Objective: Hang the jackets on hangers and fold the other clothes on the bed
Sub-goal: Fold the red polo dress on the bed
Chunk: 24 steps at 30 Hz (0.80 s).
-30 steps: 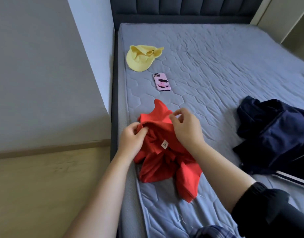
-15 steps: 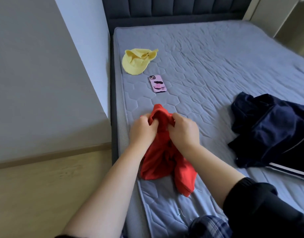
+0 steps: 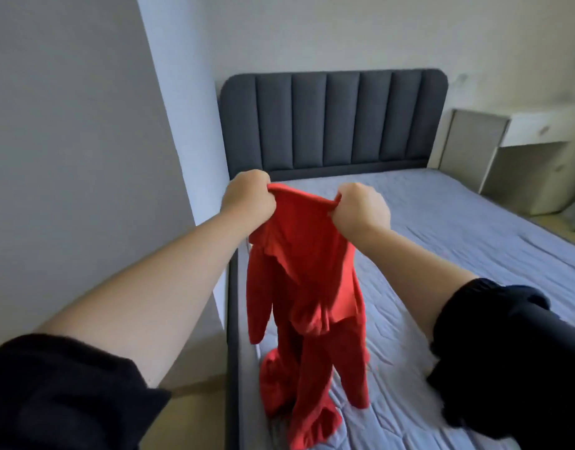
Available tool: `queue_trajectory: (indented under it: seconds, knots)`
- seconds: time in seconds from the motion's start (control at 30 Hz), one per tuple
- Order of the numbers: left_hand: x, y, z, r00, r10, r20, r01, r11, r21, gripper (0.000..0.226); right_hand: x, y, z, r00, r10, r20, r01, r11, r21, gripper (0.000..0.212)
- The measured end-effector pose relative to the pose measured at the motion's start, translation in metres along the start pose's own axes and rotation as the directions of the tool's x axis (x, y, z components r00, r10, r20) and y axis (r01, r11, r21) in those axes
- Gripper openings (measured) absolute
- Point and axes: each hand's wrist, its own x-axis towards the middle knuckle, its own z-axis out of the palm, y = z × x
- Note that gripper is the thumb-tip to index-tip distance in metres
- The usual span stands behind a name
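A grey wall (image 3: 68, 157) is seen to the left of the bed (image 3: 458, 228), and a black sleeve (image 3: 62, 394), cut off by the frame's lower corner, is seen in front of it. Above the bed's left edge, the left hand (image 3: 247, 199) is closed tightly on one top corner of the red garment (image 3: 305, 287), its fingertips hidden in the cloth. The garment is held up over the bed's left side and hangs twisted, so its shape is hard to make out; its lower folds rest on the mattress. The other top corner is gripped by the right hand (image 3: 360, 209), fingers curled round the hem. The right sleeve (image 3: 513, 352) covers part of the bed. A pale cabinet (image 3: 474, 147), blurred, stands to the right of the bed.
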Motion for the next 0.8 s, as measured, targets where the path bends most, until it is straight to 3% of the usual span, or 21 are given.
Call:
queue_trajectory:
  seconds: [0.13, 0.27, 0.33, 0.4, 0.47, 0.53, 0.6, 0.7, 0.77, 0.8]
  knots:
    - [0.019, -0.005, -0.051, 0.993, -0.119, -0.013, 0.12, 0.987, 0.106, 0.013, 0.024, -0.013, -0.036, 0.999, 0.048, 0.019, -0.047, 0.999, -0.02, 0.008]
    - [0.03, -0.006, -0.089, 0.989, -0.119, -0.082, 0.134, 0.972, 0.195, 0.01, 0.043, -0.024, -0.07, 0.999, 0.007, -0.054, -0.008, 1.0, -0.016, 0.01]
    - [0.041, -0.006, -0.106, 0.977, -0.185, -0.109, 0.195, 0.977, 0.092, 0.012, 0.054, -0.03, -0.089, 0.996, 0.044, -0.084, -0.043, 0.999, 0.022, 0.007]
    - [0.05, -0.006, -0.117, 0.941, -0.336, -0.033, 0.328, 0.934, -0.143, 0.013, 0.063, -0.037, -0.107, 0.99, 0.131, -0.043, -0.127, 0.988, 0.092, 0.01]
    - [0.049, -0.004, -0.122, 0.837, -0.498, 0.225, 0.546, 0.739, -0.395, 0.014, 0.063, -0.04, -0.118, 0.967, 0.178, 0.182, -0.197, 0.976, 0.093, 0.018]
    - [0.041, -0.005, -0.123, 0.715, -0.525, 0.462, 0.698, 0.569, -0.434, 0.022, 0.058, -0.037, -0.12, 0.881, 0.219, 0.419, -0.279, 0.956, 0.089, 0.027]
    - [0.035, -0.009, -0.121, 0.671, -0.487, 0.559, 0.739, 0.499, -0.452, 0.031, 0.054, -0.034, -0.12, 0.834, 0.257, 0.489, -0.417, 0.873, 0.253, 0.03]
    - [0.037, -0.007, -0.117, 0.74, -0.393, 0.546, 0.661, 0.271, -0.7, 0.027, 0.059, -0.033, -0.124, 0.861, 0.314, 0.399, -0.498, 0.676, 0.543, 0.031]
    - [0.037, -0.001, -0.119, 0.813, -0.332, 0.478, 0.547, 0.153, -0.823, 0.026, 0.067, -0.032, -0.128, 0.92, 0.286, 0.269, -0.392, 0.668, 0.632, 0.024]
    - [0.038, 0.0, -0.12, 0.844, -0.29, 0.452, 0.504, 0.14, -0.852, 0.024, 0.069, -0.03, -0.13, 0.951, 0.249, 0.181, -0.306, 0.711, 0.633, 0.023]
